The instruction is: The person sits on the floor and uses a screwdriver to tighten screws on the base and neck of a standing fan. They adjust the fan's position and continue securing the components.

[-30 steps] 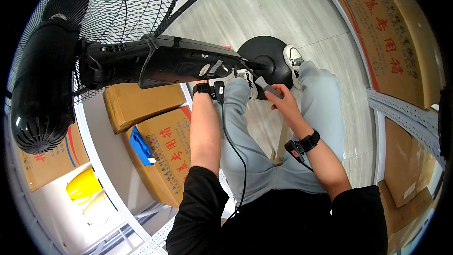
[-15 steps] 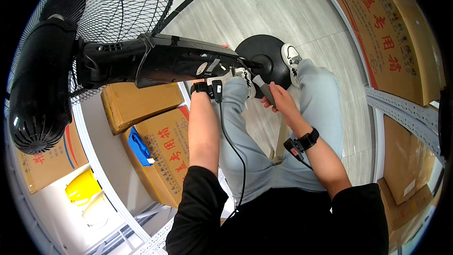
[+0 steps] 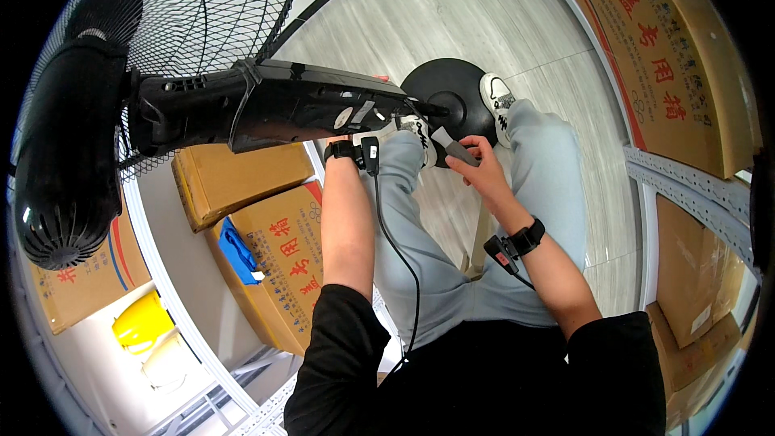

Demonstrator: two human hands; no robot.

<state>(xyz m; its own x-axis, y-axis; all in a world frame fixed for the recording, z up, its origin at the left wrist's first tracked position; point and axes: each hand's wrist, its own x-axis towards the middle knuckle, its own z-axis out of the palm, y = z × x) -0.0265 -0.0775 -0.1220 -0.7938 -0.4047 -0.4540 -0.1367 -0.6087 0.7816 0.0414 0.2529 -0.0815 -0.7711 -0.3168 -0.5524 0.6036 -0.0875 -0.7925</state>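
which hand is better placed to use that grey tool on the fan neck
Right, probably. The right hand already grips the grey tool, its tip near the fan neck. The left hand is mostly hidden under the neck.

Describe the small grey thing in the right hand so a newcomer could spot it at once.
Start at the black pedestal fan's round black base on the pale floor. Just below it, the right hand pinches a short grey handle-like tool. It is the only grey item against black fan parts.
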